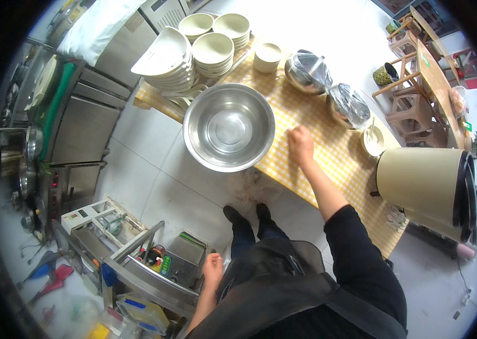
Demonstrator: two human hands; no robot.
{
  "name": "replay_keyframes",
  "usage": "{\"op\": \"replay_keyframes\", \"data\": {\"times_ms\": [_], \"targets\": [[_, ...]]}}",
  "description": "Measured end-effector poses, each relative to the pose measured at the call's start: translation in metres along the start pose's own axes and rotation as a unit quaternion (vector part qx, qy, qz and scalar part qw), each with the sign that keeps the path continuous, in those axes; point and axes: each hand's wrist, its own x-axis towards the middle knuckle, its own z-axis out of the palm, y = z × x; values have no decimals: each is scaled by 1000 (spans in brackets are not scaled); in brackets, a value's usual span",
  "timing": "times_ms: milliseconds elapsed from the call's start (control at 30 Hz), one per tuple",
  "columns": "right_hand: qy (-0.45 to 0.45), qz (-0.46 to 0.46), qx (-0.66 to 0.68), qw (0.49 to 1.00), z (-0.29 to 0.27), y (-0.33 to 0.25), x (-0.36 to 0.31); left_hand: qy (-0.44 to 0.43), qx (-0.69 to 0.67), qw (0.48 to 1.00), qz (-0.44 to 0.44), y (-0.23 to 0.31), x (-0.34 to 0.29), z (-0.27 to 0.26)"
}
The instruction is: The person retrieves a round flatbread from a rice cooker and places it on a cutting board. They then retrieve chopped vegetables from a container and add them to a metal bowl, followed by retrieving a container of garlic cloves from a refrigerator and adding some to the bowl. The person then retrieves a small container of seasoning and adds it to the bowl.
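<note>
My right hand [300,144] is closed above the yellow checkered tablecloth [329,158]; its curled fingers hide whatever may be in them. To its left, a large steel basin [229,127] sits at the table's near edge, with no food visible in it. My left hand [212,271] hangs low by my side, next to a metal cart, its fingers loosely curled with nothing showing in them. Beyond my right hand are two steel bowls, one [306,72] and another [347,106], both covered with clear plastic. A small cream bowl [373,140] holding a white spoon lies to the right.
Stacked cream bowls [213,50] and fan-shaped plates [163,53] crowd the table's far left, near a cream cup [267,58]. A large cream bucket-like container [419,179] stands at right. The metal cart [159,277] is left of my legs; steel cabinets [83,133] line the left.
</note>
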Motion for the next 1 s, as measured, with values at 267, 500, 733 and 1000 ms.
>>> {"op": "replay_keyframes", "data": {"times_ms": [267, 500, 733, 1000], "targets": [[37, 71, -8, 997, 30, -8, 82, -11, 24, 1000, -4, 14, -10, 24], [-111, -95, -213, 966, 91, 7, 181, 3, 26, 999, -32, 8, -24, 29], [-148, -31, -293, 944, 88, 3, 156, -9, 4, 998, -65, -5, -27, 32], [-193, 131, -247, 941, 80, 3, 146, 3, -3, 999, -40, -11, -23, 31]]}}
